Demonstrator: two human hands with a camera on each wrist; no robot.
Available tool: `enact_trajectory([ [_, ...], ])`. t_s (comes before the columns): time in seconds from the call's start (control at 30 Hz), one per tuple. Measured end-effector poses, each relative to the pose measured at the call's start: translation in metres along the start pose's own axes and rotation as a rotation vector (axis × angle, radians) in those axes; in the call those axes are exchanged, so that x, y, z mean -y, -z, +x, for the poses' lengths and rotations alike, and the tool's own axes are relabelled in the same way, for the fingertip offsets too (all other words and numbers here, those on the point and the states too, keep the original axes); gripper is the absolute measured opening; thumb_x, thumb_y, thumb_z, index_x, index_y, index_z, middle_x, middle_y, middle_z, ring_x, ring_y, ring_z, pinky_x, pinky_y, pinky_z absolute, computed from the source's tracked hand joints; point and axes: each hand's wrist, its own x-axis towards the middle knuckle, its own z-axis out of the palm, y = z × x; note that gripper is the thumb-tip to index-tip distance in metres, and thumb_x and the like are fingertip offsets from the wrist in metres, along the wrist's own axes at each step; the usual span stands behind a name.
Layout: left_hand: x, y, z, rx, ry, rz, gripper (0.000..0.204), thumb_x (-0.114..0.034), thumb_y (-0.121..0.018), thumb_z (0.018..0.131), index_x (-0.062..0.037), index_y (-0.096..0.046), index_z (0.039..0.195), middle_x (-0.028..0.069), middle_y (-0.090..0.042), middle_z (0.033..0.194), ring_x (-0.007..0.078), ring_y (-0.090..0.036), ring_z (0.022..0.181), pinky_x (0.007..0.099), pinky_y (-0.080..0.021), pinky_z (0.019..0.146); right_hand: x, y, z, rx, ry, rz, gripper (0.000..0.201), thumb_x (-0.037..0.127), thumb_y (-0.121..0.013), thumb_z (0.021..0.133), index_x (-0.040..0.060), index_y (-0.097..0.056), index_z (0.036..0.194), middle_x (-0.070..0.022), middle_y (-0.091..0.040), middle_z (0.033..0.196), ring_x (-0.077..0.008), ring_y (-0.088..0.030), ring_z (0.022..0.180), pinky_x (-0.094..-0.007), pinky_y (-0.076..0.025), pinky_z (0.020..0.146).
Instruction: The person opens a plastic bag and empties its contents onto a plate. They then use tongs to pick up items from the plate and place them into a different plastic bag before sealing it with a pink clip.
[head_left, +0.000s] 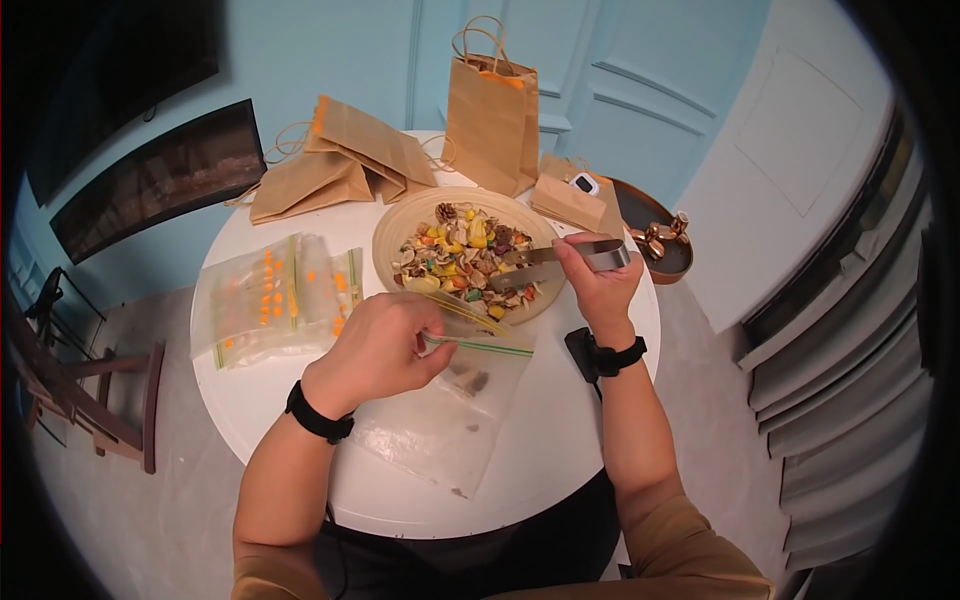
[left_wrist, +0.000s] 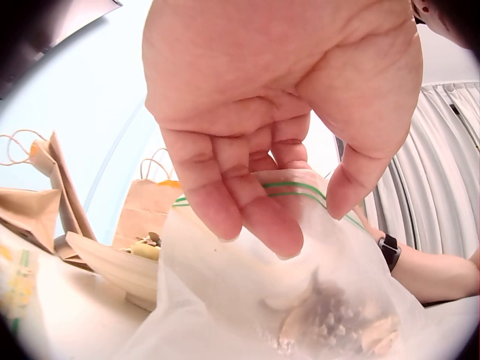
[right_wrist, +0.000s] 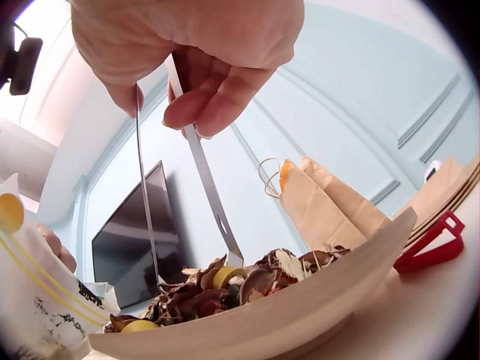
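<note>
My left hand (head_left: 385, 340) pinches the upper edge of a clear zip bag (head_left: 425, 435) with green seal lines, near the table's front. Some dried pieces (left_wrist: 337, 319) show through its plastic. In my right hand (head_left: 605, 295) is a pair of metal tongs (head_left: 605, 256), gripped between thumb and fingers. The tongs' two tips reach down into dried potpourri (right_wrist: 214, 289), a mix of petals, cones and yellow and orange bits. It fills a wide, pale wooden bowl (head_left: 388, 222) just beyond the bag. The bag's mouth overlaps the bowl's near rim in the head view.
Flat zip bags with orange print (head_left: 255, 310) lie at the left. Brown paper bags (head_left: 492, 125) stand or lean along the back, with a small white device (head_left: 584, 184) on smaller ones. A black device (head_left: 578, 352) sits by my right wrist. A dark tray (head_left: 675, 262) stands beyond the table.
</note>
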Motion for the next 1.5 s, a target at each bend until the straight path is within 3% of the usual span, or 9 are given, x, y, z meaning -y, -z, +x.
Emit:
enact_trajectory([
  [0.4,-0.001,0.001,0.000,0.001,0.018,-0.009,0.021,-0.012,-0.077,0.076,0.0006,-0.060,0.073,0.0132,-0.062,0.067,0.0234,-0.065,0.056,0.0310,-0.052,0.052,-0.004,-0.014,-0.002,0.002,-0.084,0.140,0.014,0.004,-0.082,0.081,-0.0010,-0.073,0.089,-0.0023,-0.071,0.078,-0.0064,-0.063,0.071,-0.0215,-0.050,0.065],
  [0.7,0.000,0.000,0.001,-0.003,0.002,-0.002,0.022,-0.012,-0.078,0.076,0.0007,-0.060,0.073,0.0129,-0.061,0.067,0.0233,-0.065,0.056,0.0308,-0.052,0.052,0.002,-0.011,-0.001,-0.063,-0.167,0.159,0.011,0.008,-0.079,0.085,-0.0006,-0.073,0.088,-0.0041,-0.071,0.078,-0.0090,-0.063,0.068,-0.0234,-0.051,0.060],
  [0.9,0.000,0.000,0.001,0.002,0.009,-0.001,0.022,-0.012,-0.078,0.076,0.0007,-0.060,0.073,0.0128,-0.061,0.067,0.0230,-0.065,0.056,0.0304,-0.052,0.052,-0.001,-0.005,0.005,-0.110,-0.143,0.298,0.015,0.013,-0.074,0.090,-0.0012,-0.070,0.094,-0.0105,-0.073,0.085,-0.0114,-0.065,0.070,-0.0247,-0.052,0.058],
  [1.2,0.001,0.000,0.000,-0.025,0.008,-0.039,0.021,-0.011,-0.077,0.075,0.0008,-0.060,0.072,0.0132,-0.061,0.068,0.0233,-0.064,0.055,0.0302,-0.053,0.051,0.002,-0.003,0.002,0.066,-0.278,0.582,0.020,0.019,-0.072,0.092,-0.0004,-0.067,0.095,-0.0158,-0.074,0.087,-0.0151,-0.067,0.068,-0.0256,-0.052,0.058],
  [1.4,-0.002,0.001,0.001,-0.021,-0.008,-0.052,0.021,-0.010,-0.077,0.075,0.0008,-0.060,0.072,0.0128,-0.062,0.068,0.0233,-0.064,0.056,0.0298,-0.053,0.051,0.005,-0.011,-0.006,0.294,-0.393,0.536,0.022,0.021,-0.073,0.092,0.0002,-0.067,0.098,-0.0160,-0.073,0.087,-0.0162,-0.068,0.068,-0.0263,-0.052,0.057],
  [1.5,-0.001,0.000,0.001,-0.009,-0.013,-0.049,0.021,-0.010,-0.078,0.074,0.0006,-0.060,0.072,0.0127,-0.062,0.068,0.0233,-0.064,0.056,0.0297,-0.053,0.051,0.004,-0.010,-0.001,0.208,-0.451,0.549,0.024,0.022,-0.071,0.093,-0.0010,-0.065,0.098,-0.0124,-0.072,0.084,-0.0187,-0.070,0.073,-0.0281,-0.054,0.062],
])
